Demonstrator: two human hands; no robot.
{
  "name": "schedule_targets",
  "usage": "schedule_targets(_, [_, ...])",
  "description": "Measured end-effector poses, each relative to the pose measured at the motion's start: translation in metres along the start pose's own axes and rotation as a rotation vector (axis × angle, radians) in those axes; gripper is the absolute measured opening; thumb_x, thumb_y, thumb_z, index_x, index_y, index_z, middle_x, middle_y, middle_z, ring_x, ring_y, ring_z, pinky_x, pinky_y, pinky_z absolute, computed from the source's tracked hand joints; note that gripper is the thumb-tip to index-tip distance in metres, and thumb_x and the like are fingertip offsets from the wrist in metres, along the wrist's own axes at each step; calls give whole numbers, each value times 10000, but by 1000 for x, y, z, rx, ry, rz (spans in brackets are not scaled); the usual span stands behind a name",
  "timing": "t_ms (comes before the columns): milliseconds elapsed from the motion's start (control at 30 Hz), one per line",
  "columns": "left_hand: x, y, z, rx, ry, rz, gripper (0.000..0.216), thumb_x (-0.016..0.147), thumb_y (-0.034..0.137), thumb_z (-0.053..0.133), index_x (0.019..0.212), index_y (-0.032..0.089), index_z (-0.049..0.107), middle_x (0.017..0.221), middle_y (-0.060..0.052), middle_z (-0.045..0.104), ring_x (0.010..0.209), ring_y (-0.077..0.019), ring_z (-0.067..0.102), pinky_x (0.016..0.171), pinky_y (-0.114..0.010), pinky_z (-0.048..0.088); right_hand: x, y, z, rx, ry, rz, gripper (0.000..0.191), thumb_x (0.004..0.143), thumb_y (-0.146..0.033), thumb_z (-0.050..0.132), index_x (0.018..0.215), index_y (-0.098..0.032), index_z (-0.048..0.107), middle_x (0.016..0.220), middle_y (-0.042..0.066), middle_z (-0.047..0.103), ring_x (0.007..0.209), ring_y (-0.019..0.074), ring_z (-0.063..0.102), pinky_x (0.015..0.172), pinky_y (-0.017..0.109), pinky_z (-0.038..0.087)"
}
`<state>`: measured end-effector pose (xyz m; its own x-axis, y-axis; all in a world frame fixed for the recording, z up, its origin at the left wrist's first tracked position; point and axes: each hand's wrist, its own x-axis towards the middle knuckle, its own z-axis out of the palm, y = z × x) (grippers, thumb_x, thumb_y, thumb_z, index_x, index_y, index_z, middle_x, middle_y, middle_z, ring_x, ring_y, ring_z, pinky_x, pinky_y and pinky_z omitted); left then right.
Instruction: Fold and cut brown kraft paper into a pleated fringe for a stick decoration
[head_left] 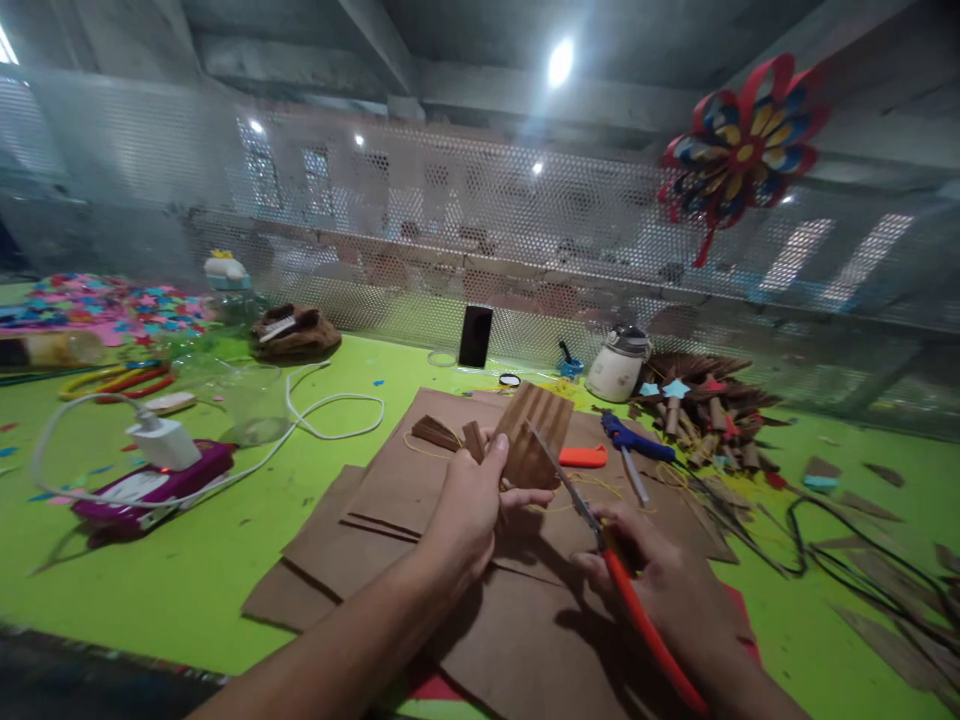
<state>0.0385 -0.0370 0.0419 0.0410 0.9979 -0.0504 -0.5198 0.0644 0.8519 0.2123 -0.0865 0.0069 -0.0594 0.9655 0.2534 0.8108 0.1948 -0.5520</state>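
Observation:
Between the fingers of my left hand (469, 495) is a striped piece of brown cardboard (541, 415), held up and tilted over the stacked sheets. My right hand (660, 575) grips scissors (637, 615) with orange handles. Their blades point up and left, across the lower right part of the piece; whether they touch it I cannot tell. Beneath both hands lie large brown cardboard sheets (330, 535). A folded brown strip (435, 433) rests just beyond my left hand. Right of the held piece are an orange-handled tool (583, 457) and a blue glue gun (637, 438).
A purple power strip (161, 490) with a white charger (161, 440) and looping cable stands left, near a clear plastic cup (256, 405). A phone (475, 337) leans at the back. Right are a white jar (619, 365), brown paper rolls (701, 415) and a black cord (799, 535).

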Motion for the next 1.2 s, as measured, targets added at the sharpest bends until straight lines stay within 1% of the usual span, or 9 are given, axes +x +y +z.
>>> schedule_targets(167, [0, 2, 1, 46, 4, -11, 76, 889, 189, 477, 946, 138, 479, 842, -66, 617, 639, -163, 676, 529, -285, 600, -1, 5, 6, 10, 44, -33, 356, 802, -490, 515, 988, -203, 614, 617, -10, 647, 512, 164, 588, 492, 237, 448])
schedule_targets(267, [1, 0, 0, 61, 10, -15, 86, 886, 193, 480, 948, 134, 485, 869, -70, 613, 634, -157, 673, 532, -289, 603, -1, 5, 5, -7, 20, -54, 356, 798, -499, 524, 972, -203, 616, 616, -5, 657, 508, 168, 597, 477, 236, 446])
schedule_targets(400, [-1, -5, 1, 68, -2, -12, 91, 882, 207, 491, 942, 138, 487, 837, -47, 612, 616, -144, 668, 520, -284, 602, 1, 1, 1, -42, 5, -54, 354, 814, -502, 508, 981, -206, 608, 673, 11, 682, 540, 173, 617, 483, 237, 453])
schedule_targets(600, [-6, -9, 3, 94, -46, -34, 120, 880, 246, 493, 943, 144, 492, 711, -23, 623, 578, -166, 679, 485, -249, 577, 4, -2, 0, -23, 5, -80, 379, 831, -492, 492, 1040, -192, 592, 687, 18, 687, 529, 170, 611, 470, 236, 451])
schedule_targets(733, [-6, -13, 2, 128, -47, -55, 194, 854, 300, 534, 964, 144, 501, 723, -34, 641, 537, -159, 666, 456, -230, 556, 4, -3, 1, 29, 10, -109, 353, 838, -480, 490, 1025, -201, 598, 747, 24, 703, 558, 162, 621, 487, 228, 463])
schedule_targets(867, [-7, -17, 0, 169, -52, -53, 241, 834, 354, 551, 959, 154, 502, 741, -44, 657, 506, -156, 651, 450, -245, 548, 4, -2, 5, 67, 71, -146, 331, 835, -467, 496, 992, -193, 594, 682, 10, 673, 546, 156, 605, 487, 220, 460])
schedule_targets(1000, [-8, -19, 2, 159, -63, -32, 252, 830, 380, 546, 942, 167, 471, 685, -32, 660, 467, -153, 631, 458, -256, 540, 0, -3, 10, 92, 135, -136, 321, 818, -469, 508, 955, -193, 597, 565, -31, 587, 469, 139, 531, 454, 215, 431])
schedule_targets(1100, [-10, -20, 2, 127, -72, -16, 258, 821, 389, 554, 926, 174, 457, 622, -14, 646, 466, -155, 623, 459, -253, 530, -2, -6, 12, 112, 199, -97, 320, 828, -473, 485, 942, -198, 601, 590, -23, 606, 476, 139, 539, 458, 215, 435])
schedule_targets(1200, [-10, -19, 3, 89, -103, -15, 252, 807, 394, 567, 889, 178, 465, 622, -5, 642, 488, -153, 629, 469, -244, 522, -2, -6, 13, 127, 222, -128, 305, 807, -468, 508, 916, -206, 617, 662, 8, 662, 515, 155, 584, 464, 221, 451])
